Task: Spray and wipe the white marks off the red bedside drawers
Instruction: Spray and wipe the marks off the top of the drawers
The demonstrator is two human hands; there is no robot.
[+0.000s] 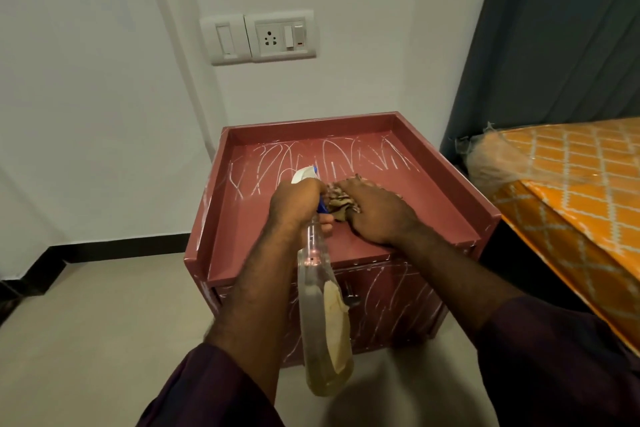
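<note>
- The bed (571,191), under an orange patterned cover, stands off to the right of both hands.
- The red drawers (242,218) sit against the wall, directly beneath the two hands.
- White marks (332,156) scrawl across the top just beyond the fingers, and more run over the drawer front below the wrists.
- The spray bottle (323,322) is clenched at its neck by the left hand (294,201). Its nozzle points away over the top and its body of yellowish liquid hangs back below the wrist.
- The right hand (377,215) rests on the top just beside the left, fingers curled round a bunched patterned cloth (341,201).
- A socket plate (263,36) is on the wall, well beyond both hands.
</note>
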